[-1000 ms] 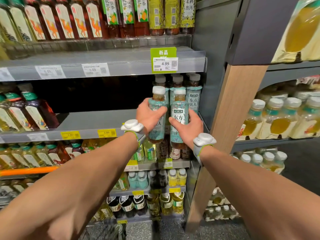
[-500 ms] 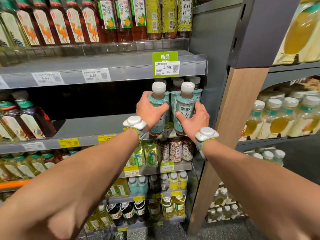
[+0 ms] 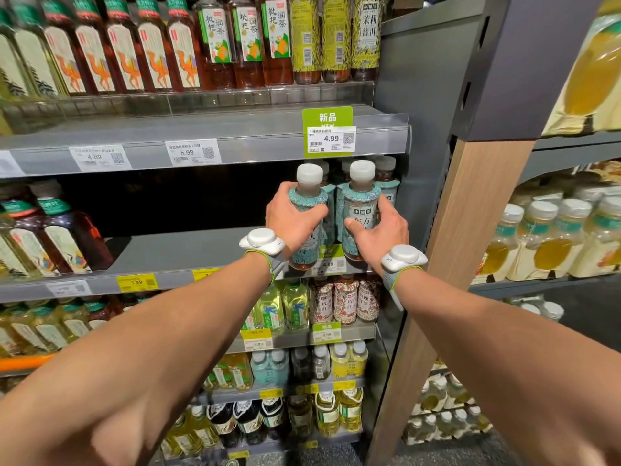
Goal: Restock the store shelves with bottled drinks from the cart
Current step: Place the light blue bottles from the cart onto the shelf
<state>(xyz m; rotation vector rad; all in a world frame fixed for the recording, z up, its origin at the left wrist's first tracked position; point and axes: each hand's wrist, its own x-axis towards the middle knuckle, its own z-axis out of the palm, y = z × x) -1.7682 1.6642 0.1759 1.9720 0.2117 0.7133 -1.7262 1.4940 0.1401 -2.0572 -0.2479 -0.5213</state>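
Note:
Each of my hands holds a teal-labelled tea bottle with a white cap at the right end of the middle grey shelf (image 3: 161,253). My left hand (image 3: 290,216) grips the left bottle (image 3: 307,196) around its body. My right hand (image 3: 381,230) grips the right bottle (image 3: 359,203). Both bottles stand upright at the shelf's front edge, their bases hidden partly by my hands. Several same-kind bottles (image 3: 388,176) stand right behind them. The cart is not in view.
Dark tea bottles (image 3: 64,230) stand at the shelf's left end, with a bare stretch between them and my hands. Above hangs the upper shelf edge with a green 4.99 tag (image 3: 329,136). A wooden post (image 3: 460,250) borders the bay on the right.
Both hands have carried their bottles up and forward, from below the shelf front to its front edge, right before the bottles standing there.

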